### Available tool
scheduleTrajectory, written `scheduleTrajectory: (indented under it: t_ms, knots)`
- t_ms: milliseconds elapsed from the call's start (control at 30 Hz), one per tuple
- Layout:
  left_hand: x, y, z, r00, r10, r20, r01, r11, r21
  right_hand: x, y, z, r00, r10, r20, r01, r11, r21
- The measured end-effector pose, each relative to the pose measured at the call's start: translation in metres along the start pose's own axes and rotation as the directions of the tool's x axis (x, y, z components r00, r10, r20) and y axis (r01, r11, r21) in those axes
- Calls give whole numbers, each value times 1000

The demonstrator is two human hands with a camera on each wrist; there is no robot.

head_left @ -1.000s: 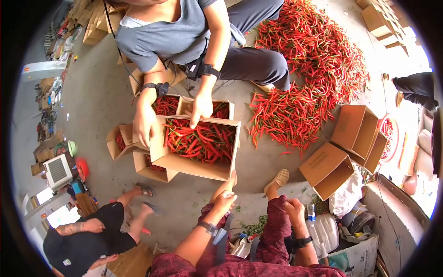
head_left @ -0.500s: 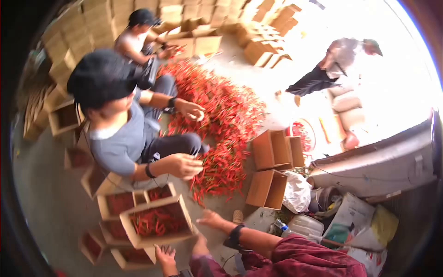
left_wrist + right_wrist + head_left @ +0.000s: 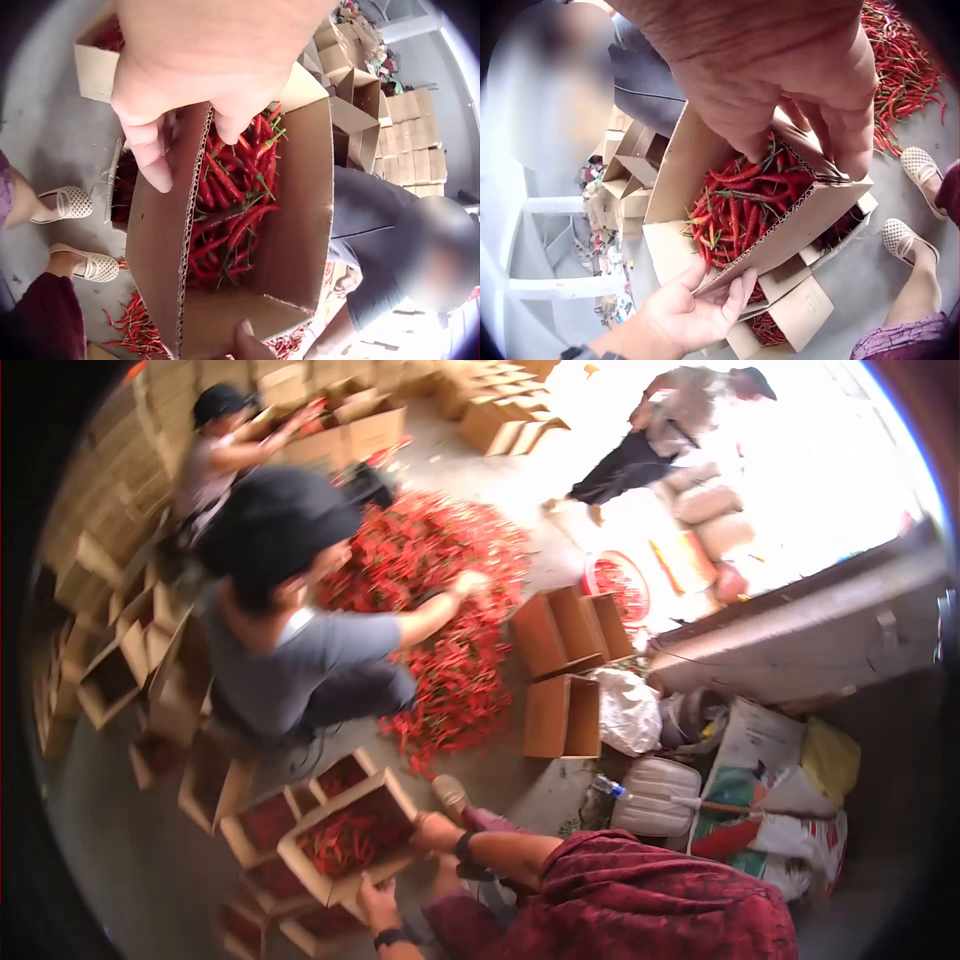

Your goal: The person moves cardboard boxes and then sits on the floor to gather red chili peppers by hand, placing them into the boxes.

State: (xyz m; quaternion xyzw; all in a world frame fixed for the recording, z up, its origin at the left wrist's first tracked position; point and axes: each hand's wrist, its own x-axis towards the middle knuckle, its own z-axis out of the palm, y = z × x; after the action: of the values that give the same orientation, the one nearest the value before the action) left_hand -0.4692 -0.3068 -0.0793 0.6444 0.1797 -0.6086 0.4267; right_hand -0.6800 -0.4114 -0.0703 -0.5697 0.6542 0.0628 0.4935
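Note:
An uncovered cardboard box (image 3: 298, 863) (image 3: 305, 195) (image 3: 799, 236) holds red chili peppers (image 3: 343, 846) (image 3: 229, 195) (image 3: 739, 217), some with green stems. My left hand (image 3: 378, 905) (image 3: 210, 64) (image 3: 694, 311) grips the near wall, its fingers on both sides of the rim in the left wrist view. At the box's right end, my right hand (image 3: 437, 833) (image 3: 780, 86) holds the wall near a corner, with fingers curled over the rim. The box is tilted above other boxes with peppers.
A seated person in grey (image 3: 290, 660) is just beyond the box, an arm over a large pepper pile (image 3: 450, 680). Boxes (image 3: 115, 680) stand at left. Brown boxes (image 3: 548, 715), a white jug (image 3: 655, 797) and sacks are at right. Two more people are farther back.
The seated person's hands have left the box, and that person has turned to the pepper pile. My hands have reached forward and taken hold of the box. The head view has swung right.

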Motion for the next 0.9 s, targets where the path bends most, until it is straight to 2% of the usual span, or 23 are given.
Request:
scheduleTrajectory:
  t_ms: [33,67,100,133,167,200,233,267,300,333,400,433,467,500,567,600,633,700,733,767,833,900]
  knots:
    - [12,-7,-5,999,-18,37,20,999,-50,16,17,26,995,-62,-75,53,991,-122]
    - [28,-12,-15,997,-31,76,38,994,-99,3,0,5,999,8,-54,-7,1000,20]
    - [23,-12,-12,999,15,44,-11,995,-95,-13,-20,-21,996,78,-33,-71,985,158]
    - [16,-11,-6,998,62,11,-60,994,-89,8,-5,13,989,134,-68,-133,991,20]
    - [15,-8,-2,997,34,-76,-42,993,-106,26,14,38,998,-11,-56,1,985,-172]
    - [13,-4,3,989,-1,-148,-17,993,-119,32,36,65,996,-90,13,89,936,-340]
    - [-2,4,13,983,9,-185,-28,995,-98,28,38,72,982,-168,83,187,852,-489]
    - [-15,10,18,978,18,-210,-35,996,-79,11,3,36,967,-168,191,251,748,-614]
    - [-8,10,13,972,-30,-234,3,993,-115,6,-10,29,936,-159,314,346,580,-738]
    - [-3,14,11,984,-40,-172,15,990,-141,2,-22,21,898,-157,411,435,455,-777]
    - [-2,17,-9,996,-66,-63,52,979,-196,-5,-38,18,888,-140,438,459,340,-821]
    - [5,20,-15,991,-126,-37,116,975,-188,-3,-41,19,879,-144,454,476,267,-838]
    - [10,19,-20,989,-141,-41,132,975,-177,10,-15,38,867,-233,440,480,159,-863]
    - [4,27,-9,986,-156,-49,146,975,-167,10,-13,41,927,-160,338,367,213,-906]
    - [4,29,-10,977,-209,32,212,966,-149,12,-20,30,931,-112,348,365,349,-863]
    - [11,28,-13,960,-275,61,281,948,-149,17,-15,33,979,-49,199,198,485,-852]
    - [23,21,-13,949,-314,-26,308,942,-136,18,-17,29,949,-44,311,304,379,-874]
    - [3,30,-1,971,-241,-2,239,964,-121,25,-14,24,931,-41,363,357,322,-877]
    - [-4,34,2,979,-203,-11,201,975,-95,29,-7,26,950,-48,308,303,380,-874]
    - [-4,32,2,985,-175,-11,172,978,-114,35,3,32,989,-61,137,145,603,-784]
    - [-6,29,3,992,-125,-3,123,983,-138,36,14,38,991,-125,47,118,661,-741]
    - [-11,34,5,989,-145,0,145,987,-75,31,9,37,984,-178,-29,107,705,-701]
